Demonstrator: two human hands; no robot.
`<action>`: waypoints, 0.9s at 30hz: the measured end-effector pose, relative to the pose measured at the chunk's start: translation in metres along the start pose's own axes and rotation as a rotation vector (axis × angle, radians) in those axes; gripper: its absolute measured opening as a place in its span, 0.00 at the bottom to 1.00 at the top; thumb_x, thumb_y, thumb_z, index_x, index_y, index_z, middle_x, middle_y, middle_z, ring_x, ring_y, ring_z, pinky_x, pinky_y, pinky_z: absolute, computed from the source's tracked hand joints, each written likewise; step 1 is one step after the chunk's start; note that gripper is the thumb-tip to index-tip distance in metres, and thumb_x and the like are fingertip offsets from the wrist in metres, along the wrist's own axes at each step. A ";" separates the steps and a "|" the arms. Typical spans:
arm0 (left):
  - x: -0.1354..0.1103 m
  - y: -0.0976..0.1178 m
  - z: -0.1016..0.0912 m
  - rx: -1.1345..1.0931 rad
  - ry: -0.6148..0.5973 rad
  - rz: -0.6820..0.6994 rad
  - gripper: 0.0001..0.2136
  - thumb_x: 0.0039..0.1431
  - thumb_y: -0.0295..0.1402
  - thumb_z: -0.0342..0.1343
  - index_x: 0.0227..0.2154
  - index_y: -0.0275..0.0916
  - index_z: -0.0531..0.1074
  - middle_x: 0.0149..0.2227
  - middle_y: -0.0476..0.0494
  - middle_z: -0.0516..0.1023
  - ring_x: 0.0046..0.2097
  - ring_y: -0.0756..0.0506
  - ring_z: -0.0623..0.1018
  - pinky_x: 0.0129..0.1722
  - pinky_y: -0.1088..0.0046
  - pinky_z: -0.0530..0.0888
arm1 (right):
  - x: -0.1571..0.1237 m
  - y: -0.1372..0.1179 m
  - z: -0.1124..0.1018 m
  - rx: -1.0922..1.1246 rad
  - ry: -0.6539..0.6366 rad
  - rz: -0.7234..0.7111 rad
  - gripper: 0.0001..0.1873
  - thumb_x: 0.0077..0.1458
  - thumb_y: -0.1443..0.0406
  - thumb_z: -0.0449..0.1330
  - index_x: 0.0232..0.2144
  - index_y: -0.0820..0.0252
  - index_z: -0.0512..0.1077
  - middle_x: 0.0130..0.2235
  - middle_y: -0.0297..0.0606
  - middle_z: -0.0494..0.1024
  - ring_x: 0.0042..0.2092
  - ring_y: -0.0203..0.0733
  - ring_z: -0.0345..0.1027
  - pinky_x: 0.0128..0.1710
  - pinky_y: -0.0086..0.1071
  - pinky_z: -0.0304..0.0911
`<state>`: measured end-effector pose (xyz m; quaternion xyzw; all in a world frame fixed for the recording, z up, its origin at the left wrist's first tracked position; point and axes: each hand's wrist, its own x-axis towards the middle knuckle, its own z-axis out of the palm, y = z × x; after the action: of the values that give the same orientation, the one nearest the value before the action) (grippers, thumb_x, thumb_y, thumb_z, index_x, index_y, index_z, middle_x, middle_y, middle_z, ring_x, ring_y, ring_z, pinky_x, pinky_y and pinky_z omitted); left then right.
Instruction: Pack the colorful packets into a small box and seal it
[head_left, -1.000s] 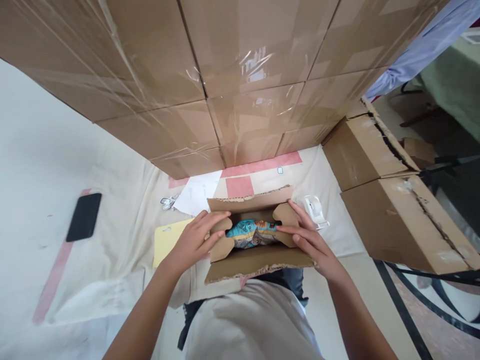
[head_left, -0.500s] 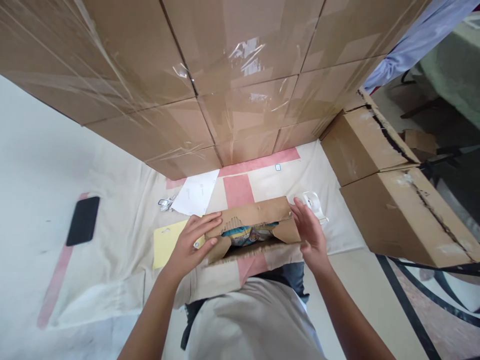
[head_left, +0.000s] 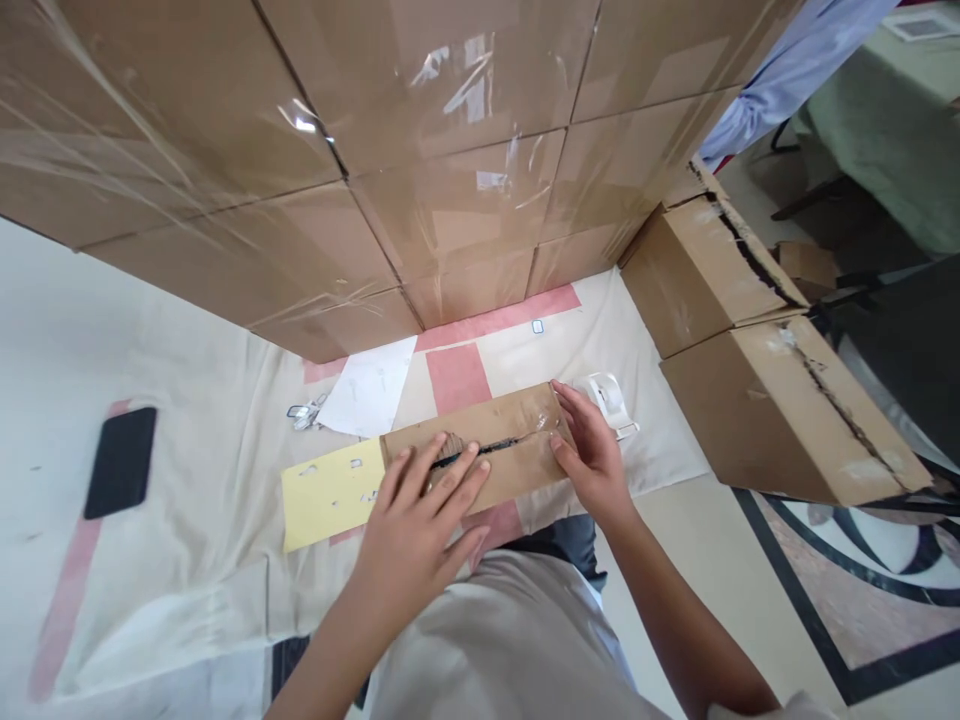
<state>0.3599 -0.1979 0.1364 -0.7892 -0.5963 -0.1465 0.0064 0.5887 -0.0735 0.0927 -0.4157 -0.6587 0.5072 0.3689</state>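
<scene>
A small cardboard box [head_left: 517,470] rests on the cloth in front of me, its two top flaps folded down with a narrow dark gap between them. My left hand [head_left: 420,520] lies over the left part of the flaps, fingers spread and pressing on the top. At the box's right end is my right hand [head_left: 596,460], thumb on the top and fingers along the far corner, gripping it. What lies inside is now almost wholly covered. Left of the box, a yellow sheet [head_left: 319,500] with torn-off spots touches its side.
Large taped cartons [head_left: 457,200] form a wall behind. Two more cartons [head_left: 795,410] stand at the right. On the cloth lie white paper [head_left: 375,385], a small bundle [head_left: 304,413], and a white roll-like item [head_left: 609,400]. A black phone [head_left: 121,462] lies far left.
The box's flaps went from standing open to folded down, hiding the colourful packets inside. My left hand moved from the left edge onto the top; my right thumb came onto the flap.
</scene>
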 end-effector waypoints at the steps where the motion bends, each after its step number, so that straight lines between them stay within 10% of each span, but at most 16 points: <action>1: 0.002 0.005 0.004 0.020 -0.007 0.011 0.26 0.66 0.38 0.57 0.66 0.43 0.65 0.66 0.46 0.71 0.66 0.29 0.67 0.63 0.49 0.58 | -0.001 -0.001 -0.002 0.019 0.005 -0.005 0.28 0.66 0.56 0.56 0.66 0.50 0.59 0.69 0.45 0.63 0.69 0.49 0.59 0.66 0.47 0.60; 8: -0.004 0.000 0.017 0.039 0.024 0.014 0.27 0.67 0.33 0.55 0.68 0.46 0.62 0.63 0.48 0.74 0.69 0.34 0.66 0.68 0.54 0.57 | 0.001 0.027 -0.071 -0.256 0.484 0.072 0.12 0.62 0.58 0.55 0.39 0.56 0.76 0.46 0.44 0.78 0.53 0.50 0.72 0.54 0.43 0.66; 17: 0.024 0.048 0.010 -0.158 0.266 0.165 0.18 0.58 0.26 0.64 0.52 0.34 0.77 0.55 0.34 0.80 0.65 0.33 0.71 0.66 0.53 0.66 | 0.017 0.052 -0.113 -0.247 0.180 0.443 0.15 0.49 0.54 0.59 0.25 0.59 0.77 0.36 0.40 0.77 0.42 0.48 0.72 0.46 0.38 0.64; 22: 0.047 0.122 0.081 -0.568 0.350 0.407 0.13 0.59 0.23 0.61 0.46 0.39 0.76 0.48 0.43 0.82 0.60 0.44 0.76 0.60 0.65 0.75 | 0.025 0.047 -0.113 -0.261 0.091 0.484 0.15 0.47 0.55 0.61 0.18 0.60 0.72 0.26 0.36 0.72 0.33 0.43 0.67 0.35 0.33 0.60; 27: 0.105 0.154 0.173 -0.470 0.224 0.000 0.29 0.60 0.27 0.60 0.64 0.36 0.61 0.73 0.24 0.49 0.75 0.28 0.49 0.65 0.43 0.68 | 0.028 0.043 -0.116 -0.266 0.051 0.508 0.15 0.50 0.57 0.61 0.18 0.60 0.70 0.20 0.31 0.68 0.27 0.37 0.62 0.29 0.31 0.55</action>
<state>0.5699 -0.1118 0.0214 -0.7479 -0.5415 -0.3675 -0.1109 0.6905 -0.0002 0.0774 -0.6249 -0.5845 0.4819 0.1888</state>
